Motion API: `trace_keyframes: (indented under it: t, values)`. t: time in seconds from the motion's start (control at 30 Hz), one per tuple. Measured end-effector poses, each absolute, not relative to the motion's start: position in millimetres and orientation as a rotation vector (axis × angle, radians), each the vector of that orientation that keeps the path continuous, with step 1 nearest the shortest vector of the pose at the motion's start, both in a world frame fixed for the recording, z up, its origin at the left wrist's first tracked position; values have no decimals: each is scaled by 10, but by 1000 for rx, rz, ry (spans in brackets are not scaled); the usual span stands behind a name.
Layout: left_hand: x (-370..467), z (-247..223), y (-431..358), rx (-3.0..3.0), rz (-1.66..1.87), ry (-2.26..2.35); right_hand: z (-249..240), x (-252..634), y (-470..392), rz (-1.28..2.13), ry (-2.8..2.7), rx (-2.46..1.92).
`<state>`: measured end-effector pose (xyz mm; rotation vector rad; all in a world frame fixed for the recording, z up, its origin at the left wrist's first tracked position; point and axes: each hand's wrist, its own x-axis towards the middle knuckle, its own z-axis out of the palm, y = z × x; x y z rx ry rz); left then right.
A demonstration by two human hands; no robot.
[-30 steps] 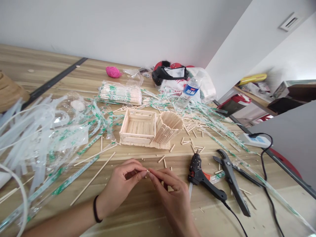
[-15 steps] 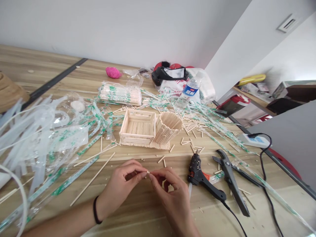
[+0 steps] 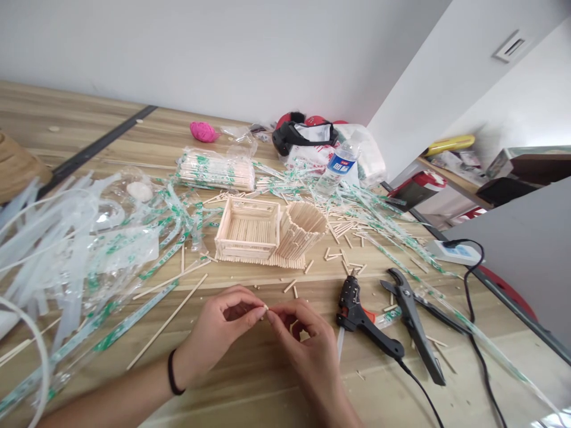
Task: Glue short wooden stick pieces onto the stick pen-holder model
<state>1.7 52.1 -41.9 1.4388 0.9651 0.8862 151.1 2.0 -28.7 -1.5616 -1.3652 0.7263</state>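
Observation:
My left hand [image 3: 229,318] and my right hand [image 3: 306,333] meet in front of me, thumbs and forefingers pinched together. Between the fingertips shows a tiny pale wooden stick piece [image 3: 265,308], mostly covered by the fingers. Beyond the hands stands a square box of wooden sticks [image 3: 248,229] on a stick base, joined to a round stick cup [image 3: 304,233]. To the right of my right hand lies a black glue gun [image 3: 366,318] with a clear glue stick in its rear. Beside it rests a dark cutter [image 3: 413,324] with its jaws apart.
Short cut sticks [image 3: 343,258] are scattered right of the cup. Clear glue sticks and wrappers [image 3: 66,238] cover the left side. A stick bundle [image 3: 216,169], pink yarn [image 3: 204,132] and a water bottle [image 3: 338,169] stand behind. A power strip [image 3: 457,252] with a black cord lies at right.
The view has shifted slightly, moving the tools a little left in the picture. Both hands keep their pinch at nearly the same spot; the small piece has barely turned, if at all.

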Motion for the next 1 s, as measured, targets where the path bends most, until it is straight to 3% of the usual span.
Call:
trace_keyframes:
  t: [0.27, 0.5, 1.0]
  values:
    - [22, -442, 530, 1345, 902, 1008, -231, 1827, 9, 532, -1257, -1653]
    - [17, -434, 538, 1285, 872, 986, -246, 2423, -217, 18, -1264, -2053]
    - [7, -346, 586, 1249, 751, 987, -550, 2798, -315, -128, -1697, -2310]
